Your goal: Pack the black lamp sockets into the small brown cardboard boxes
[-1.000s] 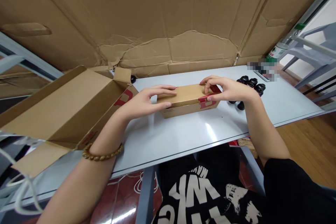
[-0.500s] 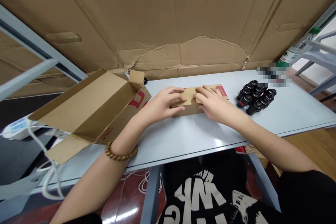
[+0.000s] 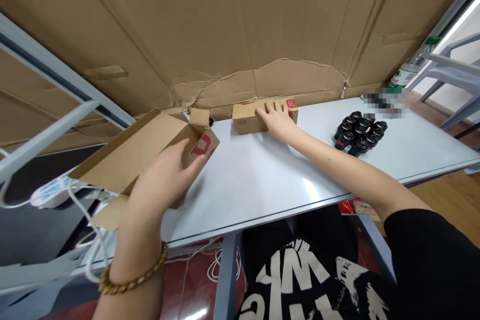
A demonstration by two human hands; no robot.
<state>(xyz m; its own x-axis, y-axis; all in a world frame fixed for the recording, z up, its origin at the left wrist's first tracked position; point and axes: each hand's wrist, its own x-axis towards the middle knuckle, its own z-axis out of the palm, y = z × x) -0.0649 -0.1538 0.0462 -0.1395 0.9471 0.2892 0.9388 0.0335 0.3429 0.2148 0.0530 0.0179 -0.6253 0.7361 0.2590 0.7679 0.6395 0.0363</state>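
A closed small cardboard box (image 3: pixel 249 121) with red marks stands against the cardboard backing at the table's far edge. My right hand (image 3: pixel 278 121) rests on its top and front, fingers spread over it. A larger cardboard box (image 3: pixel 129 147), open with its flaps out, lies at the left of the table. Over its near side is my left hand (image 3: pixel 167 175), thumb and fingers apart, with nothing seen between them. Whether its fingertips touch the large box is unclear. Several black cylindrical items with red bands (image 3: pixel 360 132) stand grouped to the right of the small box.
The white table (image 3: pixel 255 175) has metal frame bars at the left. White cables and a power strip (image 3: pixel 56 192) lie beside the large box. A green-capped bottle (image 3: pixel 407 72) and a blurred item stand at the far right, near a chair.
The small box has moved back against the cardboard backing, with my right hand on it. My left hand has let go of it and moved left to the large box.
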